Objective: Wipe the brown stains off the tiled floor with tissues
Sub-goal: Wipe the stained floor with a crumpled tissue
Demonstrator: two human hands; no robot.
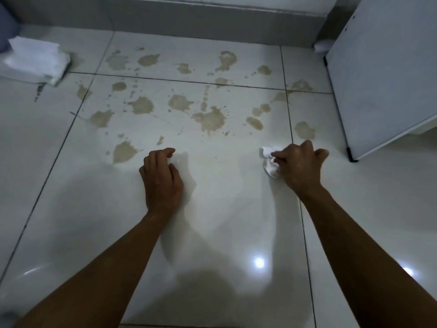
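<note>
Several brown stains (209, 119) are spattered across the glossy white tiled floor (224, 209), mostly beyond my hands. My right hand (299, 165) presses a crumpled white tissue (269, 159) onto the floor near a grout line, just below one stain (304, 130). My left hand (162, 178) rests on the tile with its fingers curled and nothing visible in it; a stain (124, 151) lies just to its left. A pack of white tissues (35, 59) lies at the far left.
A white cabinet or appliance (383, 74) stands at the right, its dark foot (352, 156) near my right hand. A grey wall base (189, 20) runs along the far side. A dark blue object (6, 27) sits at the top left.
</note>
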